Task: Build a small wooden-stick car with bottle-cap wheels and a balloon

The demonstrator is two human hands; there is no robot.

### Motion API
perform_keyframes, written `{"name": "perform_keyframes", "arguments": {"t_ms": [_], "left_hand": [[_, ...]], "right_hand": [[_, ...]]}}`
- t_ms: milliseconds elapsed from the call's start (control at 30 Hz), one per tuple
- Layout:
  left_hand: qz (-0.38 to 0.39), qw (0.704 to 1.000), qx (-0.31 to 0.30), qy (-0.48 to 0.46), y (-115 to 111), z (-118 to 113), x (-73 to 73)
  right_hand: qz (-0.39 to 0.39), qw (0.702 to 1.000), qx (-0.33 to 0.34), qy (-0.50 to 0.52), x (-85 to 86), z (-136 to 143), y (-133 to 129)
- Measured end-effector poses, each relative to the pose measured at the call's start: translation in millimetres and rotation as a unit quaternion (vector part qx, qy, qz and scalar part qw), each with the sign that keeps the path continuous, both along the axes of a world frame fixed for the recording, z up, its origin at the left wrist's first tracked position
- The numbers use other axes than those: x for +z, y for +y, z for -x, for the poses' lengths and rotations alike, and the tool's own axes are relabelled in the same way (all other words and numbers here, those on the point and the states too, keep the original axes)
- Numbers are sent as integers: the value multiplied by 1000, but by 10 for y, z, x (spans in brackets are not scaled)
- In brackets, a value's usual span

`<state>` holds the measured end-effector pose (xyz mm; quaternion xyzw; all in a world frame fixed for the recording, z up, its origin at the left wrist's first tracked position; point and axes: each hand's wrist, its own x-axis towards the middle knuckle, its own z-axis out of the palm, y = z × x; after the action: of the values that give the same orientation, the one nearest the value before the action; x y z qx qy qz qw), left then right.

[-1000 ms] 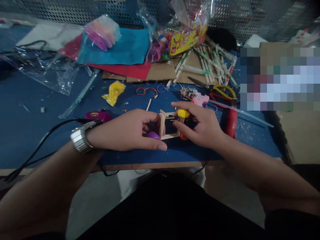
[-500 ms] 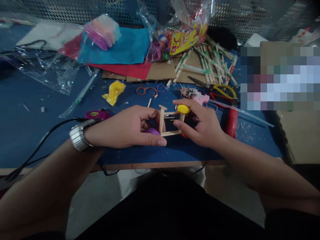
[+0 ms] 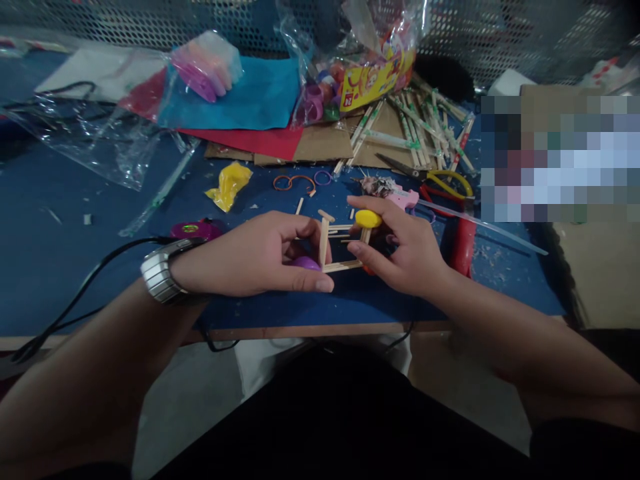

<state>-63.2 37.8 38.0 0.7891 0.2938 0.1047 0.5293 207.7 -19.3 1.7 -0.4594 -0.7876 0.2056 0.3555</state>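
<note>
A small frame of wooden sticks (image 3: 343, 267) stands between my two hands near the table's front edge. My left hand (image 3: 275, 257) curls round its left side, with a purple round piece (image 3: 305, 264) between thumb and fingers. On the right, my right hand (image 3: 407, 250) has its thumb and forefinger about the frame's right upright, which bears a yellow piece (image 3: 368, 219) on top. A bit of orange (image 3: 368, 270) shows below my right thumb. My right hand's other fingers are partly hidden.
Pliers (image 3: 450, 181), a red-handled tool (image 3: 464, 243) and a pink glue gun-like piece (image 3: 404, 197) lie right. Stick bundles (image 3: 415, 127), felt sheets (image 3: 265, 93) and plastic bags (image 3: 95, 147) lie behind. A yellow wrapper (image 3: 230, 185) and purple object (image 3: 196, 229) are left.
</note>
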Motion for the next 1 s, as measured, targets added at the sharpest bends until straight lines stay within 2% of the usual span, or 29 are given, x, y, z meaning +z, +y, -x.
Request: {"name": "perform_keyframes", "arguments": {"t_ms": [200, 367, 533, 767, 1000], "left_hand": [[-63, 998, 26, 10, -16, -10, -24], [-152, 985, 75, -13, -17, -12, -91], [-239, 967, 82, -13, 6, -32, -115], [-232, 968, 95, -13, 5, -31, -97], [-257, 961, 103, 8, 6, -38, -112]], "right_hand": [[28, 999, 15, 43, -55, -66, 12], [-7, 999, 36, 8, -43, -79, 50], [-30, 996, 80, 29, -23, -40, 79], [-45, 995, 84, 30, -59, -46, 102], [-73, 996, 36, 21, -98, -67, 159]]}}
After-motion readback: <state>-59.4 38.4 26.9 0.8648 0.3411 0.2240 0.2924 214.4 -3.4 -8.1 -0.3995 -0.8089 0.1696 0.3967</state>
